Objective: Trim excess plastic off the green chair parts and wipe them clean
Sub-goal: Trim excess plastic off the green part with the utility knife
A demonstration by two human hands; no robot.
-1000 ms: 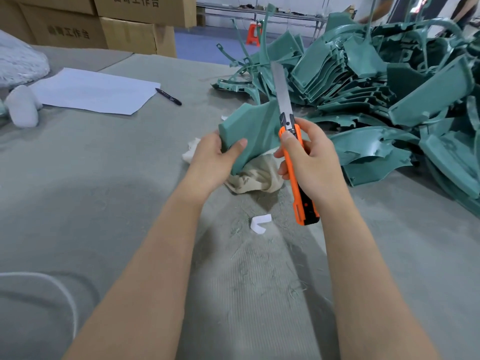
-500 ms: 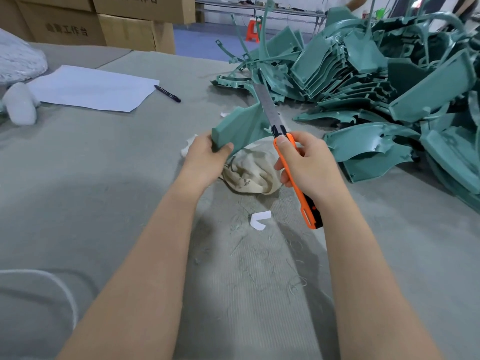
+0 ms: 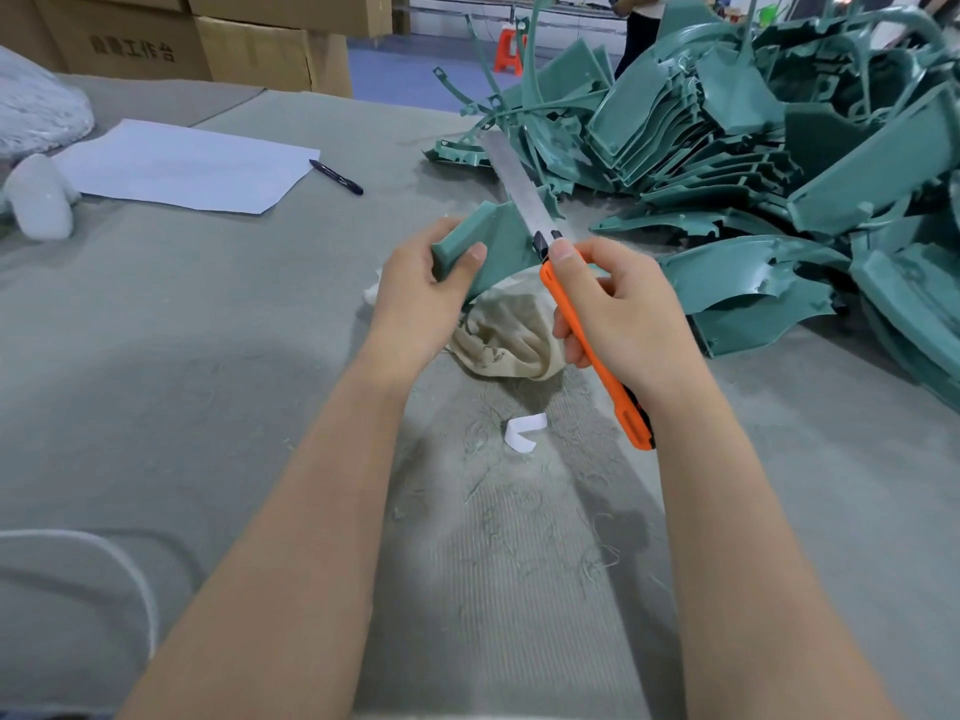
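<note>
Your left hand (image 3: 415,304) grips the green moulded plastic chair part (image 3: 498,241); your right hand (image 3: 628,314) clasps the orange utility knife (image 3: 560,296), blade newly tilted against its edge, so trimming looks underway.

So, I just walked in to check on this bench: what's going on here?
A person is trimming a green chair part over a grey table. The left hand grips the part; the right hand holds an orange utility knife, its long blade extended across the part. A beige rag lies beneath, green shavings litter the table, and a pile of green parts sits to the right.
</note>
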